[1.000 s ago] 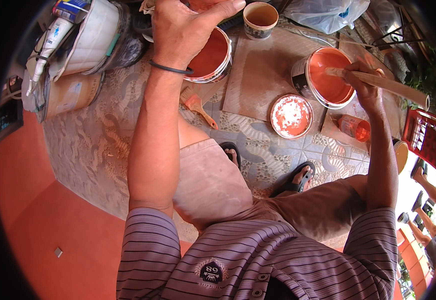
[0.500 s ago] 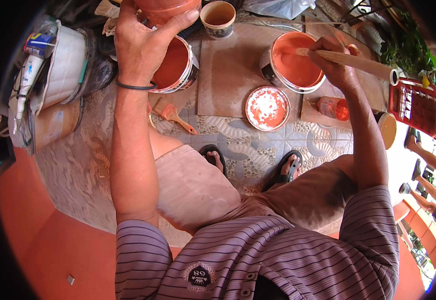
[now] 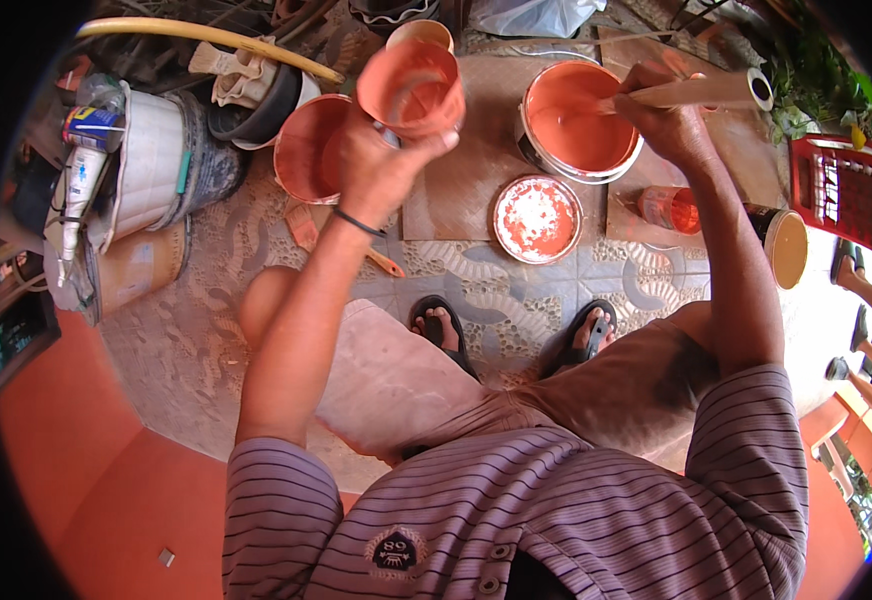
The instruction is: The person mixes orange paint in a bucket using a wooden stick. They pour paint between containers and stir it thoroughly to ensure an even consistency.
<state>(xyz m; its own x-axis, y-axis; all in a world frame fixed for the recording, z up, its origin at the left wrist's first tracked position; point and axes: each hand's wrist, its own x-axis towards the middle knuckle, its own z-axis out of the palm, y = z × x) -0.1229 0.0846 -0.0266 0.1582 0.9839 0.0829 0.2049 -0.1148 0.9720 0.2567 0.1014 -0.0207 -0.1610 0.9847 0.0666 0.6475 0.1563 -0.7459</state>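
Note:
My left hand (image 3: 384,165) grips a small cup (image 3: 411,85) coated in orange paint, held up above the floor with its mouth facing me. Below and left of it stands an orange-stained bucket (image 3: 308,150). My right hand (image 3: 668,122) holds a pale wooden stick (image 3: 701,93) whose tip rests in a round can of orange paint (image 3: 578,118). A paint-smeared lid (image 3: 537,218) lies on the tiled floor in front of the can. I am seated, knees apart, feet in sandals.
A paintbrush (image 3: 306,228) lies on the floor near the bucket. White pails (image 3: 161,165) with tubes and rags stand at the left. A small orange bottle (image 3: 670,208) and a tan-lidded jar (image 3: 784,246) sit at the right, with a red crate (image 3: 840,190) beyond. Another person's legs show at the far right.
My left hand has brought the orange cup down from the top edge toward me, into full view. My right hand keeps the stick in the paint can.

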